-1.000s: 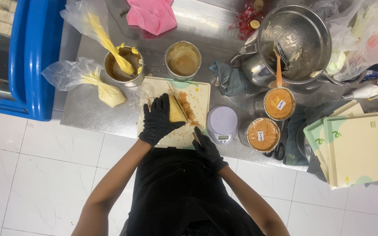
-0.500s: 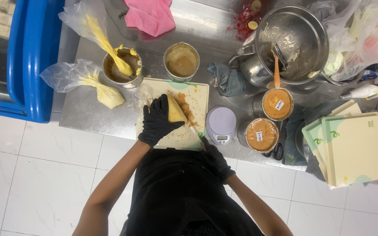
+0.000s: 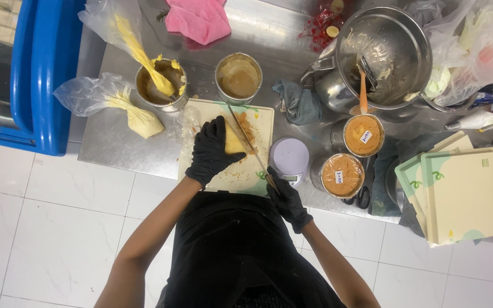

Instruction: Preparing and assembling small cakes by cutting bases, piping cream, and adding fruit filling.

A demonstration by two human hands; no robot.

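Note:
A white cutting board (image 3: 258, 165) lies on the steel table (image 3: 109, 142). My left hand (image 3: 209, 151), in a black glove, presses down on a yellow wedge of cake (image 3: 234, 141) on the board. My right hand (image 3: 286, 199), also gloved, grips the handle of a long knife (image 3: 246, 140). The blade runs up across the board along the right side of the wedge. Orange-brown crumbs (image 3: 247, 126) lie beside the blade.
Two metal cups (image 3: 238, 77) stand behind the board, one holding a piping bag (image 3: 138, 45). Another piping bag (image 3: 118, 105) lies left. A small scale (image 3: 291, 159), two lidded orange tubs (image 3: 342, 174), a big steel bowl (image 3: 386, 54), stacked flat boxes (image 3: 463, 191) and a blue freezer (image 3: 35, 74) surround the spot.
My right hand has pulled back toward me from the board's edge, drawing the knife along the cake. My left hand stays on the wedge.

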